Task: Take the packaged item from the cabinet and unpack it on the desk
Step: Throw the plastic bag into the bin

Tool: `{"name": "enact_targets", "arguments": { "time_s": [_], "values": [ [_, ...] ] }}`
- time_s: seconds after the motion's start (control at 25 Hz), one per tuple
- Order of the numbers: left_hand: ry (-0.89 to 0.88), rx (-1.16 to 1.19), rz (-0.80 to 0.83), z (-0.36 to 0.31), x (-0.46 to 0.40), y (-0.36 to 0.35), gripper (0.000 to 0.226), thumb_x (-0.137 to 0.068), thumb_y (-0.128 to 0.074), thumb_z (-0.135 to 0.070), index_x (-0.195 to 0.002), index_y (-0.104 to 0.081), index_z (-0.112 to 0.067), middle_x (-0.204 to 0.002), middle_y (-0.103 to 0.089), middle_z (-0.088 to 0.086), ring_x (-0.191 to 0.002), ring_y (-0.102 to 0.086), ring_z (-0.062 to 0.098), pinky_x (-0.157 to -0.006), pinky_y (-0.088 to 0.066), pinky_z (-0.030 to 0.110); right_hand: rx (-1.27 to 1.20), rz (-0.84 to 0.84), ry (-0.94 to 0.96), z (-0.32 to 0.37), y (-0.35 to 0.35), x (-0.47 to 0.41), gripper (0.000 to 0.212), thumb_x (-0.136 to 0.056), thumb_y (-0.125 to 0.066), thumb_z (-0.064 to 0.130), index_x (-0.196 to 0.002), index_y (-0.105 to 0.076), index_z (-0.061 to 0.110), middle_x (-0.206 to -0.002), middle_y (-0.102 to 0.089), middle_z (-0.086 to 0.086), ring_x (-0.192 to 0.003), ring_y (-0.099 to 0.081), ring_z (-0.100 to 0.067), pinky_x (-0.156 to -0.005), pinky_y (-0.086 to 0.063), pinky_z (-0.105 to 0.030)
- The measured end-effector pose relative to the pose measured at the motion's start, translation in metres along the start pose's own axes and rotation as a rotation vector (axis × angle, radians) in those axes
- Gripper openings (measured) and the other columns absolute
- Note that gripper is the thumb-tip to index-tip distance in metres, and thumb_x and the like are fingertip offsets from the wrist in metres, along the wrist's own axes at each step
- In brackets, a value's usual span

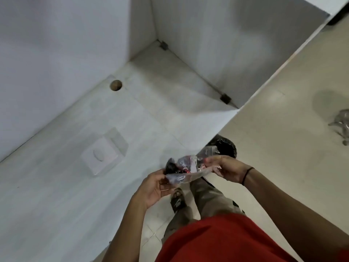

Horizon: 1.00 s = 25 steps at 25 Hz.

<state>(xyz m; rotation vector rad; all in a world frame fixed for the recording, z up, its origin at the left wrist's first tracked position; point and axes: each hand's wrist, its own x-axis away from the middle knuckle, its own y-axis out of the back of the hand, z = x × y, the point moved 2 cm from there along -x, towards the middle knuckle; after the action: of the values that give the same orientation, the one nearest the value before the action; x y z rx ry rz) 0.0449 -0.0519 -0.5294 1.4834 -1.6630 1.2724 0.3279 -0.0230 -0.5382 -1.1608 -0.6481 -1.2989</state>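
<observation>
Clear plastic packet [188,167] with black and red contents, held in the air just off the bench [75,186] edge, above the floor. Left hand [153,188] gripping its 8 o'clock end, right hand [224,168] pinching its 3 o'clock end. At 10 o'clock on the bench, a clear box [104,154] holding something white. Farther at 11 o'clock, a round cable hole [115,85].

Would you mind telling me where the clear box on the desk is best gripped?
Grip the clear box by its two opposite side walls, coming from above. It sits flat on the desk with flat upright sides and open space all around, so fingers could probably straddle it.
</observation>
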Motion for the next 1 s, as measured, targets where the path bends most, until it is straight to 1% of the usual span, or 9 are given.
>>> {"name": "enact_targets", "arguments": {
  "time_s": [0.16,0.24,0.36,0.44,0.52,0.64,0.72,0.92,1.0],
  "values": [
    [0.118,0.038,0.086,0.056,-0.013,-0.030,0.034,-0.098,-0.040,0.007,-0.124,-0.061,0.001,-0.100,-0.077,0.023,-0.079,-0.079,0.030,-0.068,-0.066,0.034,-0.503,-0.132,-0.068,-0.065,0.046,0.025,0.024,-0.100,-0.041,-0.005,-0.089,-0.063,-0.007,-0.069,-0.070,-0.015,-0.056,-0.071,-0.016,-0.052,-0.060,-0.017],
    [0.179,0.070,0.109,0.081,-0.022,-0.058,0.036,-0.097,-0.039,0.004,-0.126,-0.061,0.003,-0.109,-0.075,0.026,-0.090,-0.077,0.032,-0.079,-0.064,0.035,-0.713,-0.204,-0.086,-0.102,0.076,0.026,0.023,-0.102,-0.043,0.006,-0.107,-0.057,-0.011,-0.097,-0.067,-0.025,-0.083,-0.075,-0.031,-0.066,-0.065,-0.031],
    [0.198,-0.037,0.089,0.100,-0.045,-0.102,0.041,-0.097,-0.041,-0.002,-0.133,-0.060,0.002,-0.130,-0.065,0.026,-0.113,-0.068,0.033,-0.100,-0.056,0.038,-0.806,-0.271,-0.146,-0.132,0.106,0.024,0.051,-0.102,-0.049,0.038,-0.115,-0.044,-0.011,-0.125,-0.050,-0.033,-0.123,-0.057,-0.046,-0.085,-0.060,-0.048],
    [0.155,-0.207,0.061,0.106,-0.074,-0.128,0.044,-0.096,-0.045,-0.002,-0.138,-0.058,-0.003,-0.142,-0.057,0.019,-0.123,-0.063,0.031,-0.110,-0.048,0.039,-0.670,-0.280,-0.135,-0.127,0.115,0.016,0.050,-0.097,-0.058,0.044,-0.114,-0.049,-0.002,-0.119,-0.054,-0.028,-0.114,-0.059,-0.042,-0.089,-0.058,-0.047],
    [0.123,-0.336,0.067,0.111,-0.109,-0.155,0.055,-0.093,-0.045,0.000,-0.148,-0.048,-0.006,-0.140,-0.056,0.011,-0.129,-0.058,0.027,-0.112,-0.045,0.034,-0.474,-0.300,-0.087,-0.112,0.127,-0.001,0.030,-0.097,-0.063,0.036,-0.116,-0.056,0.014,-0.109,-0.057,-0.019,-0.098,-0.060,-0.036,-0.091,-0.056,-0.047],
    [0.139,-0.397,0.014,0.115,-0.160,-0.190,0.056,-0.093,-0.045,-0.001,-0.149,-0.046,-0.011,-0.105,-0.064,0.006,-0.103,-0.058,0.015,-0.094,-0.048,0.019,-0.317,-0.316,-0.008,-0.089,0.148,-0.035,0.027,-0.099,-0.062,0.020,-0.125,-0.057,0.020,-0.103,-0.059,-0.016,-0.092,-0.056,-0.031,-0.091,-0.055,-0.045],
    [0.139,-0.369,-0.006,0.118,-0.201,-0.209,0.043,-0.096,-0.046,-0.004,-0.135,-0.060,-0.015,-0.111,-0.067,0.006,-0.099,-0.060,0.013,-0.086,-0.047,0.019,-0.180,-0.288,0.002,-0.078,0.169,-0.072,0.034,-0.101,-0.058,0.018,-0.134,-0.055,0.014,-0.104,-0.062,-0.014,-0.088,-0.060,-0.028,-0.091,-0.055,-0.041],
    [0.161,-0.255,-0.036,0.127,-0.323,-0.228,0.026,-0.102,-0.045,-0.013,-0.118,-0.064,-0.020,-0.100,-0.062,-0.002,-0.082,-0.057,0.007,-0.068,-0.046,0.018,0.009,-0.277,-0.023,-0.060,0.227,-0.189,0.042,-0.103,-0.050,0.011,-0.145,-0.046,0.018,-0.138,-0.058,-0.014,-0.122,-0.062,-0.038,-0.105,-0.051,-0.045],
    [0.178,-0.224,-0.019,0.131,-0.369,-0.226,0.037,-0.098,-0.052,-0.027,-0.135,-0.055,-0.029,-0.123,-0.062,0.002,-0.107,-0.061,0.016,-0.084,-0.052,0.033,0.047,-0.265,-0.032,-0.053,0.242,-0.229,0.050,-0.105,-0.047,0.014,-0.153,-0.034,0.024,-0.140,-0.055,-0.010,-0.125,-0.058,-0.039,-0.100,-0.053,-0.045]
  ]
}}
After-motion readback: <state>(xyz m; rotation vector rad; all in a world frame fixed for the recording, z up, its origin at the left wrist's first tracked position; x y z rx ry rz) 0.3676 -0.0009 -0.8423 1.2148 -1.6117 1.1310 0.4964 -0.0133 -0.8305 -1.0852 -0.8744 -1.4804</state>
